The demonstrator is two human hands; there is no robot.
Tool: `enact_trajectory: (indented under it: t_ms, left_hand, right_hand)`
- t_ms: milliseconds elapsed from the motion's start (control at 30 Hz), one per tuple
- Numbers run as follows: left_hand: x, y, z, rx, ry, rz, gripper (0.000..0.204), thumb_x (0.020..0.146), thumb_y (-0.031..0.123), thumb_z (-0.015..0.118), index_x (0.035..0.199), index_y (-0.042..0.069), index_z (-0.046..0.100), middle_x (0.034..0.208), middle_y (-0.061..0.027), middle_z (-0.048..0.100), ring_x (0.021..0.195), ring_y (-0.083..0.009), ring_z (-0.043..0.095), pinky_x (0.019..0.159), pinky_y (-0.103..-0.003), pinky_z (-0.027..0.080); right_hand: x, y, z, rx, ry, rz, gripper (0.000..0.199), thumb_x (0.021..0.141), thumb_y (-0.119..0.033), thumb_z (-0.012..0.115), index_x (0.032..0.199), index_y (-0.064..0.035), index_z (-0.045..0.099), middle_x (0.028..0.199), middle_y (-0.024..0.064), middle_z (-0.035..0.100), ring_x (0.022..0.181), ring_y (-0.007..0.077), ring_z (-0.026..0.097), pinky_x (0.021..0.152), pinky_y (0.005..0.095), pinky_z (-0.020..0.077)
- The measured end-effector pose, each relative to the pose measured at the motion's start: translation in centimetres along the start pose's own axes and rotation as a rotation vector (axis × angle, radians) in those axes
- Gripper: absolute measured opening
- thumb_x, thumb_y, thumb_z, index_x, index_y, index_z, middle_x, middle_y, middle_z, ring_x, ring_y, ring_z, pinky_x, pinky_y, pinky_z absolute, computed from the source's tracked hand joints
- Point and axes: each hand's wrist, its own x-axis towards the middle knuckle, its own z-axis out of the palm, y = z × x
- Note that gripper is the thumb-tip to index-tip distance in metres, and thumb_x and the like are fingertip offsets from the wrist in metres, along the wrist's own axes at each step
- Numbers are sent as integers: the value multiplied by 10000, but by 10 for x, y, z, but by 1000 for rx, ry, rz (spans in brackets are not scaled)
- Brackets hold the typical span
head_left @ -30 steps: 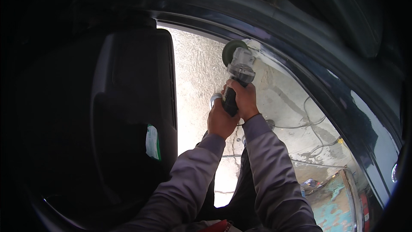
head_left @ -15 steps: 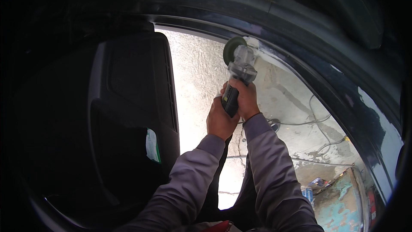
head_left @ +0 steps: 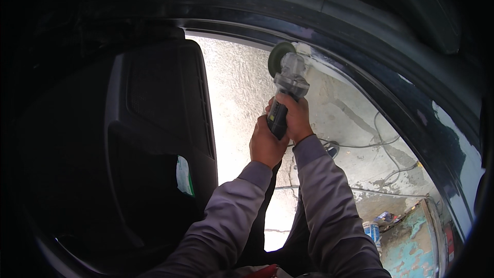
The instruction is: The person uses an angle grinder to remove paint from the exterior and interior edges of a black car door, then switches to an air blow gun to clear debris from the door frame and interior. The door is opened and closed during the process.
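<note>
Both my hands hold an angle grinder raised in front of me. My right hand wraps the upper part of its dark body, just below the grey gear head. My left hand grips the lower end of the handle. The grinder's round disc sits at the dark curved edge of a car body frame, where a pale bare patch shows. My grey sleeves come up from the bottom of the view.
An open car door with a dark inner panel stands on the left, a green-white slip in its pocket. Bright concrete ground lies beyond, crossed by cables. A can and a worn turquoise board lie at lower right.
The grinder and both hands have stayed at the same spot on the frame edge; the view has shifted only slightly.
</note>
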Motion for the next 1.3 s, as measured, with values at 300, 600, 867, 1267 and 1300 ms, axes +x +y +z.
enact_trajectory:
  t_ms: [300,600,867,1267,1300]
  left_hand:
    - [-4,-1,-1,4,11,43,688,811,220,870,1356,-11,519,1198,-263,683,1088,-464,702,911,-526,580]
    - [-2,1,2,1,12,52,668,814,220,873,1333,-19,529,1180,-275,690,1071,-468,710,896,-521,587]
    - [-1,7,2,-58,10,2,667,819,238,878,1325,-21,530,1164,-279,703,1060,-478,713,886,-522,585]
    - [-3,14,-4,-136,-8,-37,671,799,237,885,1308,-26,535,1127,-286,729,1048,-478,726,882,-509,586]
    - [-3,14,-4,-148,-6,-30,670,797,235,887,1305,-25,536,1124,-286,731,1045,-479,727,880,-509,587]
  right_hand:
    - [-4,2,1,-19,18,-9,272,943,-225,714,979,43,690,859,146,720,760,248,734,708,394,611]
    - [-4,-1,-1,-13,12,-26,264,939,-219,721,982,39,689,857,140,718,758,242,732,684,382,608]
    - [-3,-8,5,-63,52,2,249,921,-195,728,992,42,695,844,127,720,726,227,727,669,382,606]
    - [-7,-15,13,-84,85,-14,209,908,-158,745,972,36,698,836,117,714,682,214,707,645,360,587]
    - [-6,-15,14,-103,77,-28,208,907,-157,746,970,35,699,833,115,713,681,212,706,642,358,585]
